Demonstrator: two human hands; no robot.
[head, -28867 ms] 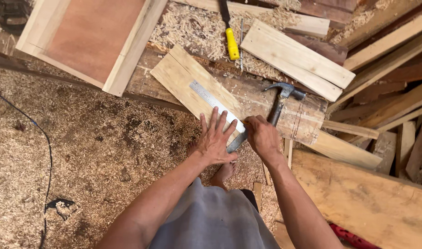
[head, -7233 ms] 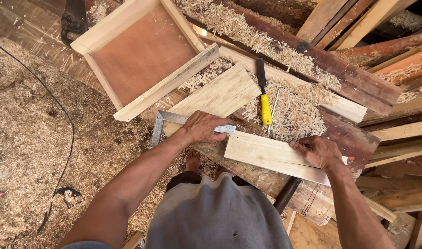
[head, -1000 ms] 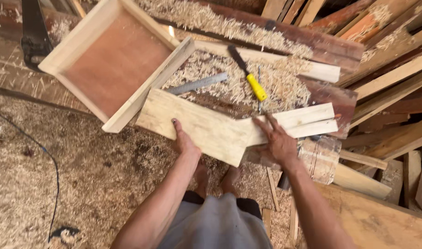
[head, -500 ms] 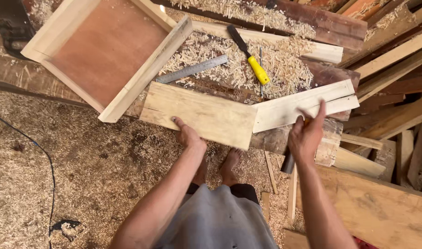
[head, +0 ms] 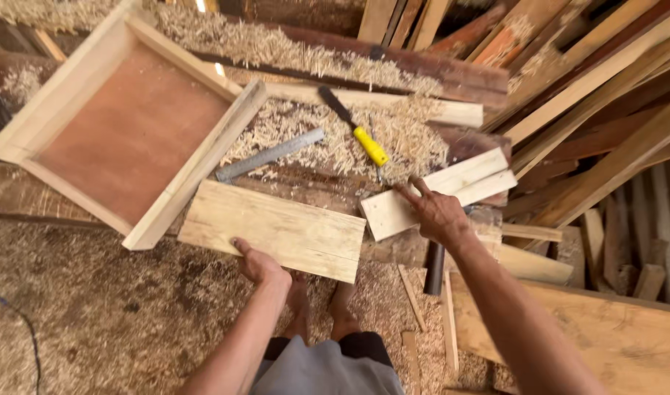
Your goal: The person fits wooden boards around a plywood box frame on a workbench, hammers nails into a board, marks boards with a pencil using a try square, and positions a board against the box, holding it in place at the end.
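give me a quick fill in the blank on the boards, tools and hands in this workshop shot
1. The left hand grips the near edge of the wide pale ____.
2. The chisel lying in the shavings has a ____ handle.
3. The metal ruler lies just right of the wooden ____.
4. The right hand rests on the ____ board.

Missing words: board; yellow; tray; narrower

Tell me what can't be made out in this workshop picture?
- Left hand: its fingers curl under the board, so the grip is hidden.
- Dark handle below the right hand: its head is hidden by the hand and plank.
- Tray: its top left corner is cut off by the picture's edge.
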